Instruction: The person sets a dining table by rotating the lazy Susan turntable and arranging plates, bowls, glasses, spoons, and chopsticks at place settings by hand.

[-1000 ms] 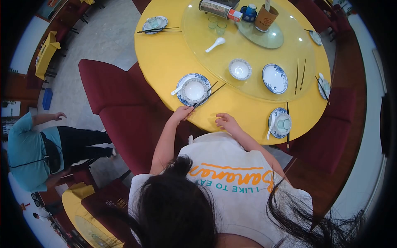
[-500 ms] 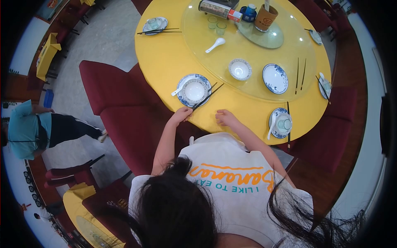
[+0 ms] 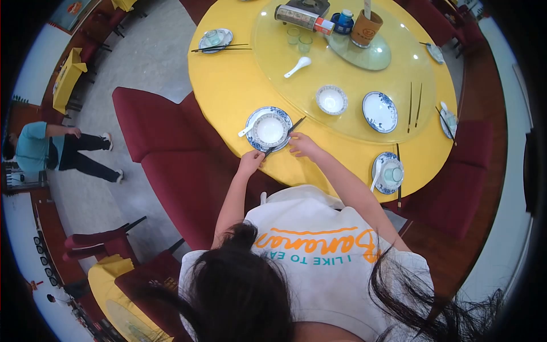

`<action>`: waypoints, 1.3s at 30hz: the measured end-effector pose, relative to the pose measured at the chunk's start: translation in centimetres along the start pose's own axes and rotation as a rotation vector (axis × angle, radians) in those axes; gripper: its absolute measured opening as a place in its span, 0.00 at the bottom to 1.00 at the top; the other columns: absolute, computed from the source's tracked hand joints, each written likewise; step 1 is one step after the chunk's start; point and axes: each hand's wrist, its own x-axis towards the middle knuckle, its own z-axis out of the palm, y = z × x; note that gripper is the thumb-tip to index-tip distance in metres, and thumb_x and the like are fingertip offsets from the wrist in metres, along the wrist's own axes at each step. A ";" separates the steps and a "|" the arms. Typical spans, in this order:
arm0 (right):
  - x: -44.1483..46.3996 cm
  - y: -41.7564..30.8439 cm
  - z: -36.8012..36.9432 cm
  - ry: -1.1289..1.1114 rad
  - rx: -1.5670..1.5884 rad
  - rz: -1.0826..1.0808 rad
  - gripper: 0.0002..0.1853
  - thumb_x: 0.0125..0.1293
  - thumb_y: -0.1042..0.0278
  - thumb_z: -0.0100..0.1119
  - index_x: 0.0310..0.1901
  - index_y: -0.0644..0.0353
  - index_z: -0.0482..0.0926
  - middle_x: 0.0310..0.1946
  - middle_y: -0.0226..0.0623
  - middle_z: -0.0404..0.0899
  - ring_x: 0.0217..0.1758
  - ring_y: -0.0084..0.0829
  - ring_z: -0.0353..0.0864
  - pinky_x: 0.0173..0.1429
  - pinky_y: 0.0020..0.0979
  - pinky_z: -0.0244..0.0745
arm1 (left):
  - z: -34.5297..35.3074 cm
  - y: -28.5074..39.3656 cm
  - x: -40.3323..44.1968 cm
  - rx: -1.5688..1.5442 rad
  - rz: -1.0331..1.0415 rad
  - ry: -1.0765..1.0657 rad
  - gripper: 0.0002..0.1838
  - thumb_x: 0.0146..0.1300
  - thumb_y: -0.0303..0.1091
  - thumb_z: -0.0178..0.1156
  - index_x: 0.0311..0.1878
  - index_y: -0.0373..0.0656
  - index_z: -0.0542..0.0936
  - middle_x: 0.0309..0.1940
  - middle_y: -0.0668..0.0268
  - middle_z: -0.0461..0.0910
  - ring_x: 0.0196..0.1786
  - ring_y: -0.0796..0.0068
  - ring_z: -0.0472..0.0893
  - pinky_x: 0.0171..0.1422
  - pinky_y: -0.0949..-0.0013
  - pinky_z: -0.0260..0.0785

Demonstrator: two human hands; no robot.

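Observation:
A pair of dark chopsticks point(image 3: 297, 124) slants along the right side of a place setting, a patterned bowl point(image 3: 269, 130) on a blue-and-white plate point(image 3: 250, 121). My left hand point(image 3: 250, 162) is closed on their near end, just below the plate's edge. At their upper part, my right hand point(image 3: 305, 146) has its fingertips bent against them; part of the sticks is hidden by the fingers. A white spoon point(image 3: 245, 131) rests on the plate's left side, with its handle over the rim.
The round table point(image 3: 222, 85) has a yellow cloth and a glass turntable point(image 3: 353, 80) bearing a bowl point(image 3: 331, 100), a plate point(image 3: 380, 112), a spoon point(image 3: 297, 66) and a brown holder point(image 3: 365, 28). Another setting point(image 3: 390, 172) lies at right. A red chair point(image 3: 171, 165) stands left; a person point(image 3: 51, 149) walks beyond.
My right hand has moved up and left from the table edge to the chopsticks. Their spread tips have come together. My left hand stays at their near end. The person at left has changed stride.

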 end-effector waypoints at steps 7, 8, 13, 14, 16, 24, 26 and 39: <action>1.2 -0.1 -0.6 0.311 -0.036 -0.083 0.30 0.53 0.65 0.55 0.58 0.55 0.58 0.32 0.39 0.76 0.28 0.30 0.77 0.26 0.29 0.71 | 0.4 0.8 -0.2 0.082 -0.033 0.124 0.13 0.53 0.39 0.56 0.25 0.38 0.80 0.15 0.65 0.76 0.19 0.79 0.75 0.27 0.74 0.66; 1.3 -0.2 -1.0 0.316 -0.056 -0.070 0.32 0.53 0.65 0.55 0.60 0.54 0.55 0.35 0.39 0.75 0.30 0.30 0.77 0.28 0.30 0.71 | 0.4 1.0 -0.3 0.097 -0.050 0.136 0.13 0.53 0.40 0.57 0.25 0.39 0.80 0.14 0.66 0.76 0.19 0.79 0.75 0.27 0.74 0.66; 1.9 -0.3 -2.5 0.376 -0.042 -0.068 0.38 0.52 0.69 0.54 0.64 0.53 0.48 0.27 0.38 0.76 0.22 0.28 0.76 0.21 0.27 0.69 | 0.9 1.2 -0.3 0.169 -0.090 0.201 0.15 0.50 0.44 0.59 0.25 0.40 0.81 0.14 0.64 0.76 0.20 0.75 0.76 0.28 0.72 0.67; 2.0 -0.3 -2.8 0.367 -0.060 -0.069 0.38 0.52 0.69 0.54 0.64 0.53 0.47 0.26 0.38 0.76 0.22 0.28 0.76 0.21 0.27 0.69 | 1.1 1.0 -0.3 0.172 -0.094 0.214 0.15 0.50 0.45 0.60 0.25 0.40 0.81 0.15 0.64 0.76 0.20 0.74 0.76 0.29 0.72 0.67; 2.2 -0.4 -3.1 0.345 -0.097 -0.070 0.39 0.52 0.69 0.54 0.65 0.52 0.46 0.25 0.38 0.76 0.22 0.28 0.76 0.22 0.28 0.69 | 1.2 0.9 -0.3 0.171 -0.103 0.229 0.16 0.49 0.46 0.60 0.26 0.40 0.81 0.15 0.63 0.76 0.20 0.73 0.77 0.29 0.71 0.67; 2.4 -0.3 -3.5 0.318 -0.180 -0.097 0.36 0.52 0.66 0.55 0.63 0.54 0.51 0.28 0.40 0.76 0.24 0.29 0.77 0.23 0.28 0.70 | 1.0 2.2 -0.7 0.190 -0.118 0.212 0.18 0.49 0.47 0.60 0.26 0.39 0.81 0.14 0.65 0.76 0.22 0.76 0.77 0.31 0.73 0.68; 1.8 -0.7 -3.5 0.298 -0.178 -0.087 0.35 0.53 0.64 0.55 0.63 0.55 0.52 0.31 0.40 0.76 0.26 0.29 0.77 0.25 0.28 0.71 | 1.0 1.7 -0.7 0.222 -0.027 0.297 0.18 0.49 0.47 0.60 0.26 0.38 0.81 0.14 0.64 0.76 0.20 0.77 0.76 0.29 0.73 0.68; 8.1 -15.8 -12.6 0.359 -0.609 -0.515 0.34 0.52 0.56 0.57 0.58 0.64 0.60 0.42 0.48 0.74 0.42 0.41 0.76 0.45 0.35 0.71 | 1.5 -0.3 -7.3 -0.071 -0.055 0.721 0.18 0.45 0.32 0.64 0.41 0.38 0.75 0.37 0.56 0.76 0.42 0.60 0.75 0.48 0.64 0.67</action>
